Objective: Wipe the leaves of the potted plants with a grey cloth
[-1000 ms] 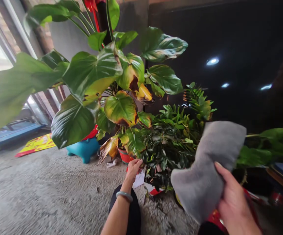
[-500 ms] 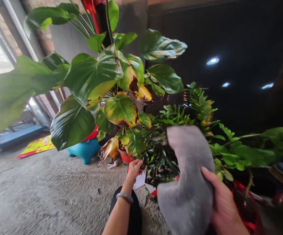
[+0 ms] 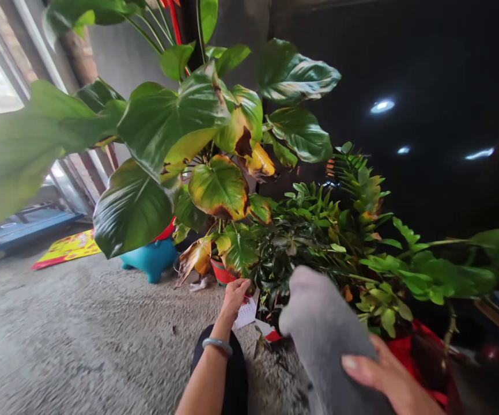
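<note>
My right hand [image 3: 388,380] is closed on a grey cloth [image 3: 322,334] at the lower right, with the thumb laid over it. The cloth hangs in front of a low dark-leaved plant [image 3: 305,248]. My left hand [image 3: 234,297], with a pale bangle on the wrist, rests at the foot of the plants beside a white paper tag [image 3: 246,314]. Its fingers curl down there; what they grip, if anything, is hidden. A big-leaved plant [image 3: 176,127] with yellowing, brown-edged leaves rises above from a red pot [image 3: 220,271].
A turquoise tub [image 3: 148,259] stands behind the big leaves. A yellow and red mat [image 3: 65,249] lies on the rough concrete floor [image 3: 80,340] at the left. Another green plant [image 3: 439,276] in a red wrap spreads at the right. The wall behind is dark.
My right hand has brought the grey cloth down and to the left, so the plants at the right show. The left hand has stayed at the plant base.
</note>
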Demonstrator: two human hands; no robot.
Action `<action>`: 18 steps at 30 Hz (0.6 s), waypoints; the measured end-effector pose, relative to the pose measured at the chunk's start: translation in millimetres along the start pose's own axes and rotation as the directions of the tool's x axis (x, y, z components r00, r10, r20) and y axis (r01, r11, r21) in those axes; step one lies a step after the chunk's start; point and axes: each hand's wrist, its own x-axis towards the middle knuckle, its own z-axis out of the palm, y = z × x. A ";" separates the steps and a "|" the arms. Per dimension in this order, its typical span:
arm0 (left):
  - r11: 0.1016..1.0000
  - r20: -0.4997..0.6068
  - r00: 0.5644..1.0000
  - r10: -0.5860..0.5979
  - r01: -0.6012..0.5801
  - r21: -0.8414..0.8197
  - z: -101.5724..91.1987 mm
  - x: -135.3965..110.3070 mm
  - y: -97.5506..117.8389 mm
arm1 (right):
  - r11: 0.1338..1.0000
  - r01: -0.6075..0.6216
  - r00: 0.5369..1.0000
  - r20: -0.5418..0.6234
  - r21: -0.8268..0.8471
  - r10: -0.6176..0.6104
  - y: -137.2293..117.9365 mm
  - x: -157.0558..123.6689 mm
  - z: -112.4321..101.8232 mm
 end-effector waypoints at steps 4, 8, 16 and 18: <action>1.000 0.038 0.999 0.026 -0.026 0.007 7.9 -5.4 2.8 | 0.969 0.103 0.990 0.068 0.223 -0.121 -47.3 22.8 55.4; 0.999 0.044 0.998 0.034 -0.035 0.027 7.5 -5.8 1.8 | 0.993 -0.029 0.992 0.129 0.116 0.014 -21.9 46.8 83.5; 0.999 0.003 0.999 0.034 -0.034 0.010 -5.3 1.4 -4.5 | 0.994 -0.099 0.973 0.214 0.035 0.090 -11.3 -4.9 37.1; 0.999 0.040 0.999 0.035 -0.035 -0.003 -2.7 -2.0 -2.3 | 0.991 -0.009 0.963 0.267 0.136 -0.028 -37.8 2.4 57.1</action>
